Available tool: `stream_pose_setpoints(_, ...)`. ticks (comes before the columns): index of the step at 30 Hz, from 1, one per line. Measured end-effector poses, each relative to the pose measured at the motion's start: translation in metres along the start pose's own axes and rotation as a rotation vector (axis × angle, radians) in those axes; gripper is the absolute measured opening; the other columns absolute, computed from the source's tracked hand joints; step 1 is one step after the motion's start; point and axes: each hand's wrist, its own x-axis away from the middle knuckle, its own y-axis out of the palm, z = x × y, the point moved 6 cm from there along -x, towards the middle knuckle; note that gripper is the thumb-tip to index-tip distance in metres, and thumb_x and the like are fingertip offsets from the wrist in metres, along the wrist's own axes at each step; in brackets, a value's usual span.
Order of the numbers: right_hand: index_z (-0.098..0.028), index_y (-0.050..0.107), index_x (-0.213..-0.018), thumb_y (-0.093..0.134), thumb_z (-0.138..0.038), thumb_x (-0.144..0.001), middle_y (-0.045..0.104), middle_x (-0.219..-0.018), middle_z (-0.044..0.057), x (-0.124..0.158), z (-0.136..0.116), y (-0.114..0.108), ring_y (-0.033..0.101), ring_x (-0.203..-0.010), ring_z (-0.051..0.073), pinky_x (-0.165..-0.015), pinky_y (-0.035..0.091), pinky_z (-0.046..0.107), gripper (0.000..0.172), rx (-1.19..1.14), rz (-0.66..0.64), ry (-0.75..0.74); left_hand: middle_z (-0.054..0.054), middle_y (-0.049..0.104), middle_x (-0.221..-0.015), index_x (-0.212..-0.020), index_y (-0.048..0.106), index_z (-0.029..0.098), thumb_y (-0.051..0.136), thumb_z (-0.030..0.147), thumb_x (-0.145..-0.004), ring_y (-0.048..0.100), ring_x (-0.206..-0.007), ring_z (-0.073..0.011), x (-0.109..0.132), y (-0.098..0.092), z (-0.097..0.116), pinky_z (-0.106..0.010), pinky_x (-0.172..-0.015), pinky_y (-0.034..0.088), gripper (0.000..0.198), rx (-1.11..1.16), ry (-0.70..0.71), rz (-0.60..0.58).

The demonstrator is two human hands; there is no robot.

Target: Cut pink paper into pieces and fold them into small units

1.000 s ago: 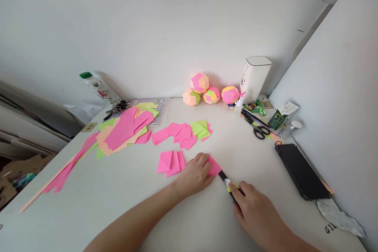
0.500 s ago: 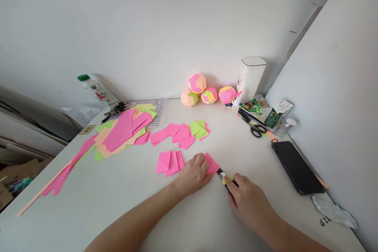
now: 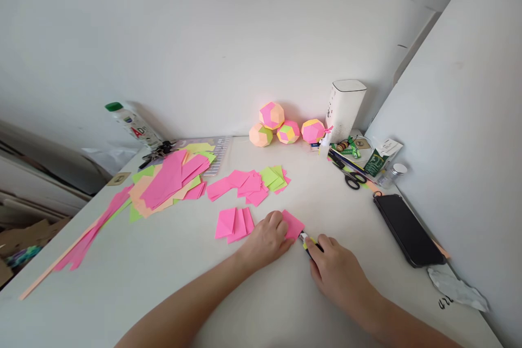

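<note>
My left hand (image 3: 267,239) lies with fingers curled on a pink paper square (image 3: 294,224), pressing it onto the white table (image 3: 122,277). My right hand (image 3: 336,272) is closed round a small black and yellow cutter (image 3: 306,240), whose tip touches the paper's near right edge. Just left of my left hand lie folded pink pieces (image 3: 234,224).
Piles of pink, green and peach paper (image 3: 171,179) and small squares (image 3: 248,182) cover the middle and left. Three paper balls (image 3: 285,126), a white box (image 3: 345,109), scissors (image 3: 350,178), a dark phone (image 3: 403,228), keys (image 3: 157,152) and a bottle (image 3: 130,122) ring the table.
My right hand has slid the cutter up and left, closer to the pink square. The left hand stays pressed on the paper.
</note>
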Motion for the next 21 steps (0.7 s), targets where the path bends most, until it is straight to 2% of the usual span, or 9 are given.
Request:
stream_pose_setpoints(7,-0.014,0.061,-0.119,0.056,-0.010,-0.081,0.062,-0.086,0.008,0.002,0.007,-0.002,0.058,-0.070,0.017,-0.048,0.041,0.023,0.039,0.016,-0.016,0.009,-0.008,0.049,-0.080,-0.071,0.045,0.017,0.047,0.023,-0.087,0.051,-0.073,-0.0208,-0.002,0.000,0.002,-0.032,-0.054,0.048,0.017,-0.029,0.032,-0.049)
stream_pose_setpoints(16,-0.015,0.062,-0.116,0.056,-0.009,-0.080,0.062,-0.083,0.007,0.003,0.012,-0.004,0.058,-0.070,0.016,-0.047,0.038,0.022,0.037,-0.006,0.055,-0.032,-0.006,0.048,-0.074,-0.066,0.048,0.016,0.044,0.017,-0.089,0.053,-0.079,-0.0215,0.000,-0.004,0.007,-0.032,-0.058,0.051,0.023,-0.044,0.135,-0.042)
stream_pose_setpoints(21,-0.015,0.062,-0.115,0.057,-0.009,-0.079,0.063,-0.086,0.008,0.001,0.015,-0.003,0.059,-0.072,0.017,-0.050,0.038,0.022,0.037,-0.024,0.044,-0.021,-0.006,0.047,-0.073,-0.067,0.049,0.016,0.045,0.015,-0.089,0.054,-0.083,-0.0227,0.001,-0.004,0.009,-0.032,-0.060,0.052,0.023,-0.057,0.158,-0.027)
